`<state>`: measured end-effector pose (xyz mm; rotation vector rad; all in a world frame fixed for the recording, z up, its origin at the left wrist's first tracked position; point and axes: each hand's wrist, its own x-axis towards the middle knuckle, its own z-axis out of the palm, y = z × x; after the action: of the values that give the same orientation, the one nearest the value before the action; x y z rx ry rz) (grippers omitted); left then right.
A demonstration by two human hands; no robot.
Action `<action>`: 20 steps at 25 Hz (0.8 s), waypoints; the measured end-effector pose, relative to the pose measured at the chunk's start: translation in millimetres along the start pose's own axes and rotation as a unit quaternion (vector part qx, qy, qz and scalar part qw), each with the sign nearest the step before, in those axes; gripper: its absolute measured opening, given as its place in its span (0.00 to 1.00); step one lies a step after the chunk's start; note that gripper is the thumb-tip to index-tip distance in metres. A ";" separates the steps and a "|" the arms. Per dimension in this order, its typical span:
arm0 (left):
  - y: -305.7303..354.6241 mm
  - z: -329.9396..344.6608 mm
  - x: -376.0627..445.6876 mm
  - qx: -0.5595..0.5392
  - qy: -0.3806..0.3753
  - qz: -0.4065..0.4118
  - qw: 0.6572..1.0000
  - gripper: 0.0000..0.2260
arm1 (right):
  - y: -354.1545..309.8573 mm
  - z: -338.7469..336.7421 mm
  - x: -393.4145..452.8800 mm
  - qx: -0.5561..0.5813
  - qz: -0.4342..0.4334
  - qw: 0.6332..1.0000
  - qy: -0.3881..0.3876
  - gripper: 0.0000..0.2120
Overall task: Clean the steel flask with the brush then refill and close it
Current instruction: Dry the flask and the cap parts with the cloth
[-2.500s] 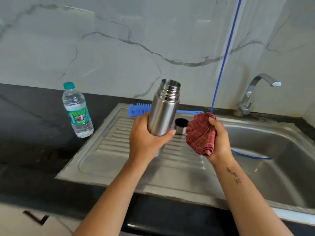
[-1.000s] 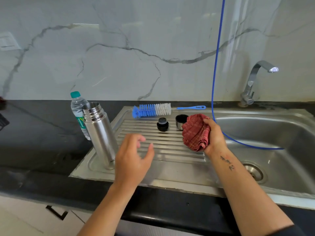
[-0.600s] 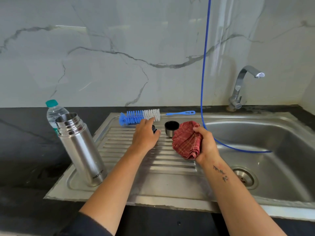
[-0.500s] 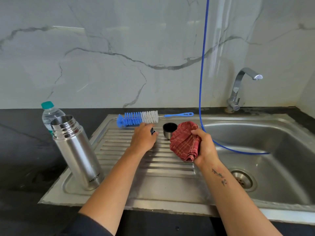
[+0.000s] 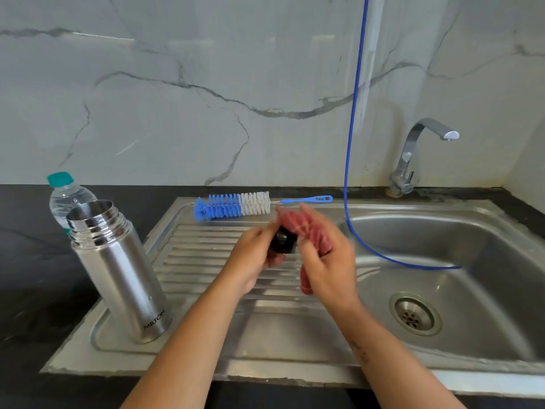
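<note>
The open steel flask stands upright on the left end of the ribbed drainboard, with nothing on its mouth. Over the drainboard's middle, my left hand grips the flask's small black stopper. My right hand holds a red checked cloth pressed against that stopper; both are motion-blurred. The blue and white bottle brush lies along the drainboard's back edge. The steel cup lid is hidden behind my hands.
A plastic water bottle with a teal cap stands just behind the flask on the black counter. The sink basin with its drain lies to the right. A blue hose hangs into it, beside the tap.
My left hand set the flask down at the left, reached to the black stopper and lifted it. My right hand brought the cloth against it.
</note>
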<state>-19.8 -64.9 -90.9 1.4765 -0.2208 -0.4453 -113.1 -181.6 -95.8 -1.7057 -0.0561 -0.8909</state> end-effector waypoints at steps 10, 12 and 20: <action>-8.5 13.2 -14.8 0.145 0.015 0.263 0.954 0.11 | 0.5 5.6 5.0 0.010 0.166 0.984 0.072 0.11; -9.6 14.3 -15.3 0.179 0.034 0.308 0.934 0.11 | 1.7 6.2 4.1 0.060 0.215 0.972 0.078 0.13; -17.3 10.4 0.0 0.176 0.134 0.352 0.909 0.15 | -9.3 12.6 -1.1 0.222 0.237 0.941 0.101 0.13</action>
<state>-26.8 -74.9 -107.0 1.6657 -0.6121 0.4028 -111.6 -167.3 -89.6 -1.1288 0.2653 -0.6253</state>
